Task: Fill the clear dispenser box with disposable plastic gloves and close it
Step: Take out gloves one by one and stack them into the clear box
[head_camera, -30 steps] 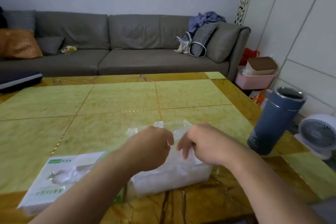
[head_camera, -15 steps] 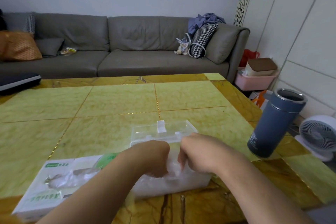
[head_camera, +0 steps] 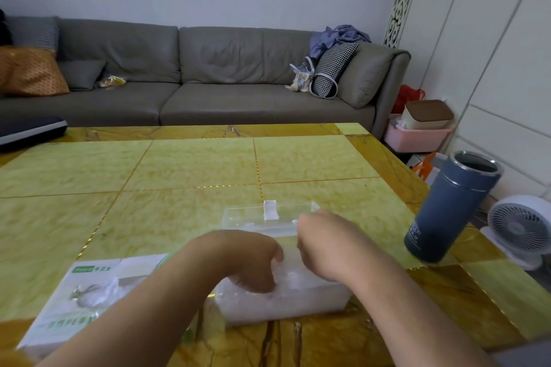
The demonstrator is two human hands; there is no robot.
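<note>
Both hands have sunk lower into the clear dispenser box (head_camera: 286, 304). Left hand (head_camera: 250, 262) and right hand (head_camera: 325, 244) curl on the plastic gloves (head_camera: 293, 280). Green label on the glove carton (head_camera: 89, 295), lower left, is unreadable.

Blue tumbler (head_camera: 450, 205) on yellow-green table (head_camera: 179, 170), grey sofa (head_camera: 190, 74) behind, white fan (head_camera: 520, 229) at right.

In front of me the tabletop (head_camera: 190, 164) is yellow-green marbled panels with a golden-brown border. On it my clear dispenser box (head_camera: 286, 301) sits near the front edge, the white glove carton (head_camera: 86, 301) lies just to its left, a blue tumbler (head_camera: 447, 211) stands at the right edge, and a dark flat thing (head_camera: 28, 131) rests at the far left.
</note>
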